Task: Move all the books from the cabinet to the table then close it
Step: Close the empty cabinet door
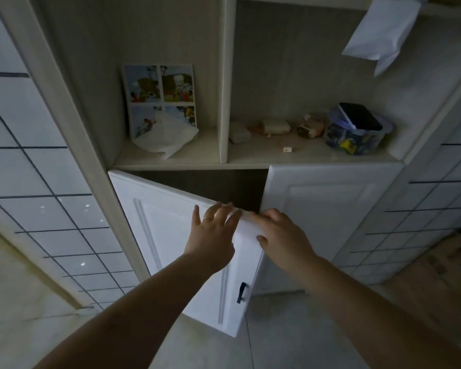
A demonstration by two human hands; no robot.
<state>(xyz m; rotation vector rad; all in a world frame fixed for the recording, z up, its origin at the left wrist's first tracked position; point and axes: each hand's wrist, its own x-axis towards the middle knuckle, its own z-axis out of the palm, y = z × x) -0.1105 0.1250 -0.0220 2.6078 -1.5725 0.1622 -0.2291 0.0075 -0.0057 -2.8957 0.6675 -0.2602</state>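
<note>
White cabinet, left lower door ajar beside shut right door, left hand and right hand flat, fingers spread, on its top edge; picture book upright on shelf above, behind crumpled paper.

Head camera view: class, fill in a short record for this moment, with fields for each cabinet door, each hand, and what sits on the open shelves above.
left white cabinet door: swung partly open, dark interior behind it
right white cabinet door: closed
left hand: fingers spread flat on the open door's top corner
right hand: fingers over the same door's top edge
left shelf: colourful picture book leaning upright, crumpled white plastic bag in front
right shelf: clear plastic tub with a dark lid, small items beside it
</note>
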